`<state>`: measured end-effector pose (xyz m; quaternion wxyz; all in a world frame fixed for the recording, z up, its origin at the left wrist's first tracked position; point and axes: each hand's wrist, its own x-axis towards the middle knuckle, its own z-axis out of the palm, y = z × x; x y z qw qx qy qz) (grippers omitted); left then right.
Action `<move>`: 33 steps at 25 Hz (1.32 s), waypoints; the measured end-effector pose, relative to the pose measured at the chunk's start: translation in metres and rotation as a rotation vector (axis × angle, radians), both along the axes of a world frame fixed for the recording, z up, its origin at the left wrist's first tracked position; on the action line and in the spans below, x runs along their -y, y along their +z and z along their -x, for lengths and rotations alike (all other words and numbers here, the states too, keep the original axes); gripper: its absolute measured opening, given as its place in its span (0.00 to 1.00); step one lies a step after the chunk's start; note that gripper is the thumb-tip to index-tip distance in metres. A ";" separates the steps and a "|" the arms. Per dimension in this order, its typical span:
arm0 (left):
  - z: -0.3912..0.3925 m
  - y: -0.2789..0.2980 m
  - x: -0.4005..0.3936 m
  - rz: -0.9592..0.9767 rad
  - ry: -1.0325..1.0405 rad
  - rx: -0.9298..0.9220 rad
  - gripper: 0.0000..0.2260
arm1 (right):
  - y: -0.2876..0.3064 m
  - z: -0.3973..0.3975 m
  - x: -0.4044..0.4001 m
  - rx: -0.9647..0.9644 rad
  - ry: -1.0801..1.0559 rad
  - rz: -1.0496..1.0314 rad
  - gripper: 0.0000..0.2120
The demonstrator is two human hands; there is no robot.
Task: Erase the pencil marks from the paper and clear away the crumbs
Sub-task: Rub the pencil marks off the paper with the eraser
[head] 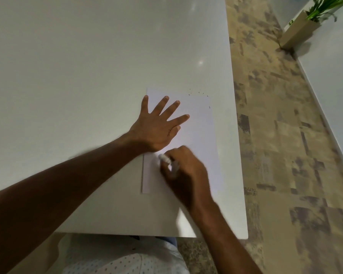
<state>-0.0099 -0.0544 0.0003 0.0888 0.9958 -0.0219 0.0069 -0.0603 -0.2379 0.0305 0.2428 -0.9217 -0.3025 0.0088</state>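
A white sheet of paper [202, 135] lies on the white table [87, 76] near its right edge. My left hand [158, 127] rests flat on the sheet's upper left part, fingers spread. Lower on the sheet, my right hand [184, 171] is closed around a white eraser [164, 158], whose tip touches the paper; the hand is blurred. Small dark crumbs [196, 93] lie scattered just past the sheet's far edge and beside its upper right corner. No pencil marks can be made out on the visible paper.
The table's right edge [238, 155] runs close to the paper, its near edge [147, 235] just above my lap. Patterned floor [285, 155] lies to the right, with a potted plant [305, 22] by the wall at top right.
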 end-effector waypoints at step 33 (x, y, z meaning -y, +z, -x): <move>-0.001 0.001 0.002 -0.035 0.007 -0.001 0.24 | 0.025 -0.067 0.029 0.014 -0.368 0.003 0.11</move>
